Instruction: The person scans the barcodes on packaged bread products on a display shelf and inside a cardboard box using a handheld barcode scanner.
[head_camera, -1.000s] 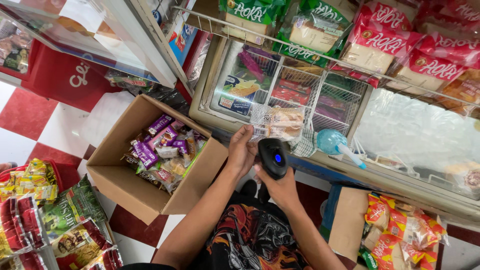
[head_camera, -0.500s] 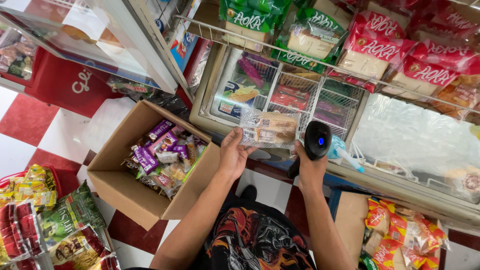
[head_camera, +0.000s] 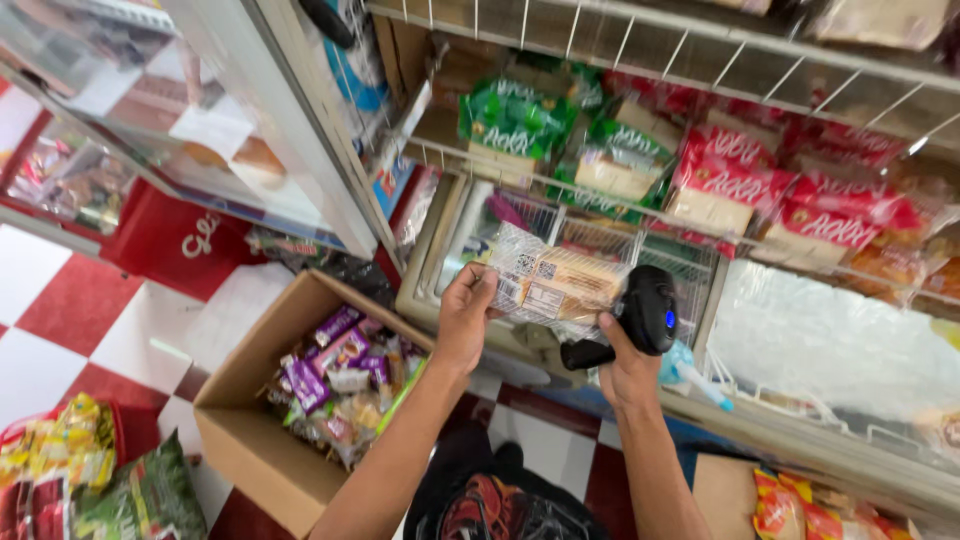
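Both forearms are raised from the bottom edge of the view toward the freezer (head_camera: 760, 330). The left hand (head_camera: 465, 315) is closed on the left end of a clear packet (head_camera: 555, 285) of pale biscuits, held level in the air. The right hand (head_camera: 625, 365) is wrapped round the grip of a black scanner (head_camera: 645, 320) — its head just beside the packet's right end. A box (head_camera: 250, 420) of purple sweets stands on the floor, below the left hand.
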